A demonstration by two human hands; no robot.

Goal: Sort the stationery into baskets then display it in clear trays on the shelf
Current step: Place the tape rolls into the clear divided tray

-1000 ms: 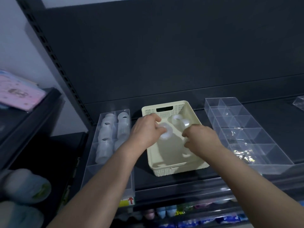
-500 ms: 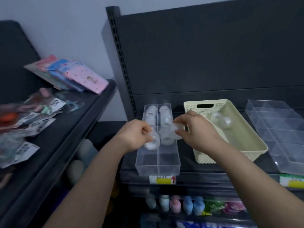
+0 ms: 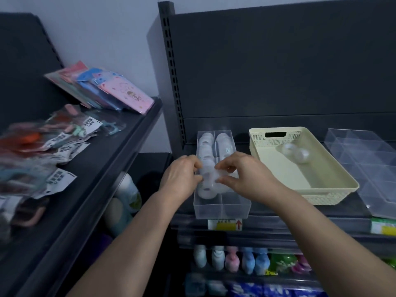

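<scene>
A narrow clear tray (image 3: 221, 209) stands on the dark shelf, its two lanes lined with clear tape rolls (image 3: 206, 140). My left hand (image 3: 182, 176) and my right hand (image 3: 246, 174) meet over the tray's near half. Each hand pinches a clear tape roll (image 3: 209, 181), and the rolls sit low in the lanes, partly hidden by my fingers. Right of the tray sits a cream plastic basket (image 3: 334, 189) that holds two more tape rolls (image 3: 296, 152).
A large clear divided tray (image 3: 368, 163) lies right of the basket. A second shelf at left carries packaged stationery (image 3: 55, 144) and pink and blue card packs (image 3: 102, 88). Coloured bottles (image 3: 235, 259) fill the shelf below. A price label (image 3: 225, 224) hangs under the narrow tray.
Both hands left the cream basket with tape rolls and came left to the narrow clear tray. They have since lowered the rolls into its near half. My view turned left.
</scene>
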